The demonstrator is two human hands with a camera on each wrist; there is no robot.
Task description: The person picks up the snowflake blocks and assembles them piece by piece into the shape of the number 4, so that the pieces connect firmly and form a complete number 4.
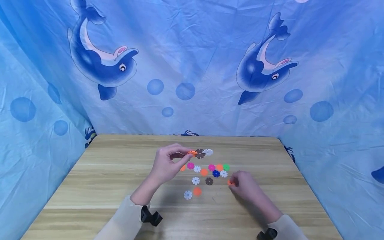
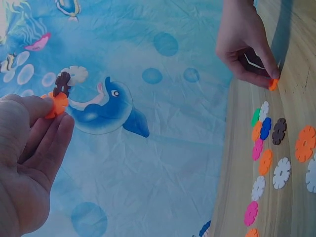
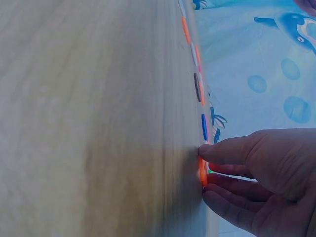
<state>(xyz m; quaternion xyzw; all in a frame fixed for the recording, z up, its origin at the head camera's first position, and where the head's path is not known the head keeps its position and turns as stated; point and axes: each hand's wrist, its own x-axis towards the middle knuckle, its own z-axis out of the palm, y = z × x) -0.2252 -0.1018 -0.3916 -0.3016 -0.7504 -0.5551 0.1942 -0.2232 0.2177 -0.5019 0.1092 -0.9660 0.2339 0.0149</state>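
My left hand (image 1: 168, 164) is raised over the far part of the table, pinching an orange notched disc (image 2: 59, 105) between thumb and fingers. Joined to that disc is a brown disc (image 1: 199, 151), and beyond it a white disc (image 1: 209, 152), making a short chain. Low over the tabletop, my right hand (image 1: 246, 187) grips another orange notched disc (image 3: 203, 172) by its edges, thumb on one side and fingers on the other. Part of that disc is hidden behind the fingers in the head view.
Several loose notched discs lie flat between the hands, including a dark blue disc (image 1: 216, 173), a green disc (image 1: 226, 167), a brown one (image 1: 209, 181) and a white one (image 1: 188, 195). A blue dolphin-print curtain (image 1: 186, 50) surrounds the wooden table (image 1: 90, 186).
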